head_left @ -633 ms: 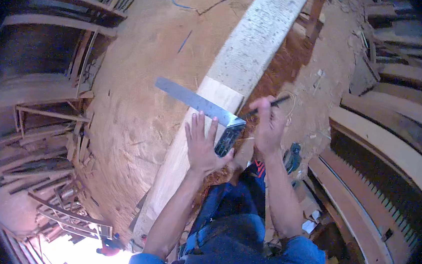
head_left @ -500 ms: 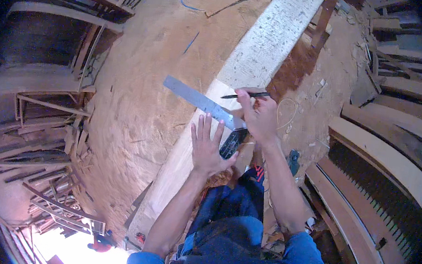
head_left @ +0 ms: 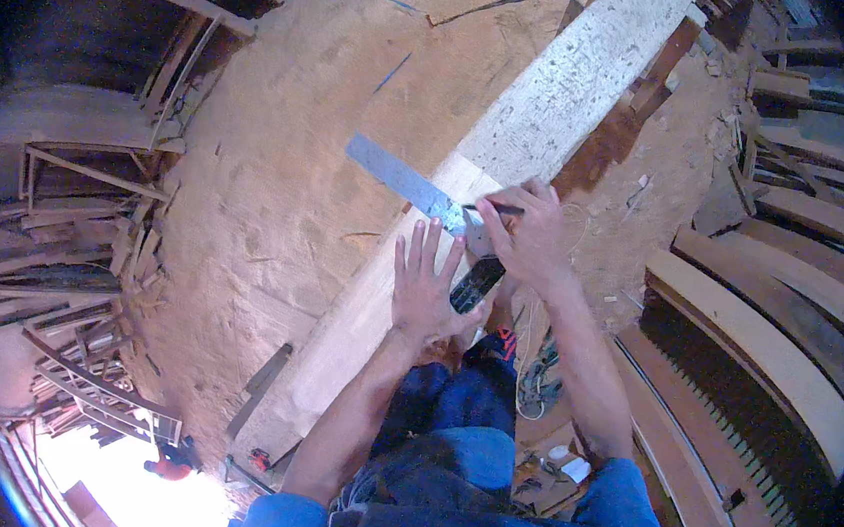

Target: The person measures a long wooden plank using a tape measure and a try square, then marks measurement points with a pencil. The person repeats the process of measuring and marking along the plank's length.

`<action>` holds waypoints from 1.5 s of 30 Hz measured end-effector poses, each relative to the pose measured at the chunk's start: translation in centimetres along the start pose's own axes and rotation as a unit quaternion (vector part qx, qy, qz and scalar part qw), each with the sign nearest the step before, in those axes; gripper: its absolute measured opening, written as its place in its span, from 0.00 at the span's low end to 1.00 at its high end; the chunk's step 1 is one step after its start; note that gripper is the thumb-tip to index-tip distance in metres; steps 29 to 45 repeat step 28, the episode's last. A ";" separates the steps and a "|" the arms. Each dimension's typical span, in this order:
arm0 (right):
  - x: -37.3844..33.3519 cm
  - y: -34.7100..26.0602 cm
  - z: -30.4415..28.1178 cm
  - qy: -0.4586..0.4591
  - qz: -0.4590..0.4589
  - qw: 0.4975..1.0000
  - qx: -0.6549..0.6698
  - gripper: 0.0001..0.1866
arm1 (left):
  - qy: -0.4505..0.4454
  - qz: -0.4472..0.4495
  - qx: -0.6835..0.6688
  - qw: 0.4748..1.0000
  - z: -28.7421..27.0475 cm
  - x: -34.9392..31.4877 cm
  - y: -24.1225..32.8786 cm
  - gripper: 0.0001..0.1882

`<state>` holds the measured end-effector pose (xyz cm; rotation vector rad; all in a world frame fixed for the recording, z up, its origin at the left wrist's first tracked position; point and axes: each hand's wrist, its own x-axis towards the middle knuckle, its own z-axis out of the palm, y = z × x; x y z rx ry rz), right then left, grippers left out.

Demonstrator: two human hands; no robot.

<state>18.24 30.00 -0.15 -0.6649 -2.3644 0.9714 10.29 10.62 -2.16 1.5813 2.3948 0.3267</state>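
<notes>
A long pale wooden beam (head_left: 345, 342) runs from the lower left to the upper right; its far part is rough and speckled. Across it lies a try square with a metal blade (head_left: 390, 175) and a dark stock (head_left: 477, 283) along the beam's near right edge. My left hand (head_left: 427, 289) is spread flat, its fingertips at the blade and its thumb by the stock. In my right hand (head_left: 530, 233) is a dark pencil (head_left: 502, 209), pinched in the fingers, its tip down at the blade's far edge.
Stacked planks and curved wooden pieces (head_left: 749, 312) stand along the right. More timber and frames (head_left: 99, 170) line the left. A person in red (head_left: 172, 460) is by the bright opening at lower left. A cable (head_left: 530, 404) and a corded tool (head_left: 541, 374) lie near my legs.
My right hand has brought the pencil down from above the beam to the square's blade. The view has shifted slightly; my left hand stays flat at the square.
</notes>
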 end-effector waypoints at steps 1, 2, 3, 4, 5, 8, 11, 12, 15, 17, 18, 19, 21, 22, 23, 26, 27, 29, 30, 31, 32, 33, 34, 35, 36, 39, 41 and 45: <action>-0.5 0.0 -1.3 -0.006 -0.014 1.000 -0.015 0.08 | -0.004 -0.001 0.002 1.000 -0.1 0.1 0.0 0.55; -0.8 -0.3 -2.4 -0.008 -0.030 0.999 -0.029 0.08 | -0.009 -0.003 0.003 1.000 -0.1 0.1 0.1 0.55; -0.5 -0.4 -3.5 -0.043 -0.014 0.997 -0.060 0.08 | -0.011 -0.005 0.007 1.000 -0.3 0.1 0.1 0.55; -0.3 -0.5 -4.5 -0.078 0.003 0.993 -0.091 0.09 | -0.007 -0.003 0.007 1.000 -0.4 0.0 0.1 0.55; -0.1 -0.6 -5.0 -0.114 0.019 0.986 -0.121 0.09 | -0.002 -0.002 0.008 1.000 -0.4 -0.1 0.0 0.56; 1.4 -1.3 -2.9 -0.033 0.004 0.999 -0.017 0.11 | 0.002 0.001 0.006 1.000 -0.2 -0.2 -0.1 0.56; 3.9 -0.9 1.9 0.010 0.040 0.997 0.069 0.13 | -0.001 0.001 0.003 1.000 -0.2 -0.1 -0.1 0.56; 4.2 -0.8 2.6 -0.007 0.061 0.996 0.064 0.13 | -0.003 0.001 0.002 1.000 -0.4 0.1 0.1 0.56; 4.2 -0.6 3.1 -0.035 0.074 0.996 0.042 0.13 | 0.021 -0.004 -0.015 1.000 -0.1 0.3 0.3 0.56; 2.5 -0.1 1.4 -0.020 0.023 0.999 0.023 0.13 | -0.022 -0.021 -0.010 0.999 -0.8 0.5 0.4 0.56; 1.4 -0.5 -0.4 -0.028 0.001 0.998 -0.049 0.14 | -0.042 -0.032 -0.009 0.999 -1.2 0.6 0.5 0.56; -0.1 0.6 -1.9 -0.039 -0.022 0.998 -0.054 0.14 | -0.045 -0.037 -0.005 0.998 -1.4 0.7 0.6 0.56; -2.0 2.1 -5.8 -0.111 -0.023 0.988 -0.100 0.14 | -0.049 -0.050 0.004 0.998 -1.4 0.5 0.8 0.57; -2.5 2.3 -8.1 -0.169 -0.001 0.975 -0.142 0.14 | -0.058 -0.061 -0.005 0.996 -1.6 0.7 1.0 0.57; -4.1 3.7 -9.8 -0.184 0.092 0.974 -0.092 0.14 | -0.056 -0.057 -0.012 0.997 -1.9 0.8 1.1 0.57; -7.4 7.4 -12.3 -0.178 0.283 0.942 0.023 0.16 | -0.064 -0.070 -0.026 0.995 -2.1 1.1 1.4 0.57; -8.4 9.2 -12.3 -0.131 0.239 0.960 0.065 0.12 | -0.065 -0.091 -0.022 0.993 -2.0 1.1 2.0 0.56; -9.5 11.5 -11.4 -0.085 0.194 0.971 0.108 0.09 | -0.066 -0.113 -0.019 0.991 -1.8 0.9 2.6 0.55; -9.5 11.5 -11.4 -0.085 0.194 0.971 0.108 0.09 | -0.066 -0.113 -0.019 0.991 -1.8 0.9 2.6 0.55; -9.5 11.5 -11.4 -0.085 0.194 0.971 0.108 0.09 | -0.066 -0.113 -0.019 0.991 -1.8 0.9 2.6 0.55; -9.5 11.5 -11.4 -0.085 0.194 0.971 0.108 0.09 | -0.066 -0.113 -0.019 0.991 -1.8 0.9 2.6 0.55; -9.5 11.5 -11.4 -0.085 0.194 0.971 0.108 0.09 | -0.066 -0.113 -0.019 0.991 -1.8 0.9 2.6 0.55; -9.5 11.5 -11.4 -0.085 0.194 0.971 0.108 0.09 | -0.066 -0.113 -0.019 0.991 -1.8 0.9 2.6 0.55; -9.5 11.5 -11.4 -0.085 0.194 0.971 0.108 0.09 | -0.066 -0.113 -0.019 0.991 -1.8 0.9 2.6 0.55; -9.5 11.5 -11.4 -0.085 0.194 0.971 0.108 0.09 | -0.066 -0.113 -0.019 0.991 -1.8 0.9 2.6 0.55; -9.5 11.5 -11.4 -0.085 0.194 0.971 0.108 0.09 | -0.066 -0.113 -0.019 0.991 -1.8 0.9 2.6 0.55; -9.5 11.5 -11.4 -0.085 0.194 0.971 0.108 0.09 | -0.066 -0.113 -0.019 0.991 -1.8 0.9 2.6 0.55; -9.5 11.5 -11.4 -0.085 0.194 0.971 0.108 0.09 | -0.066 -0.113 -0.019 0.991 -1.8 0.9 2.6 0.55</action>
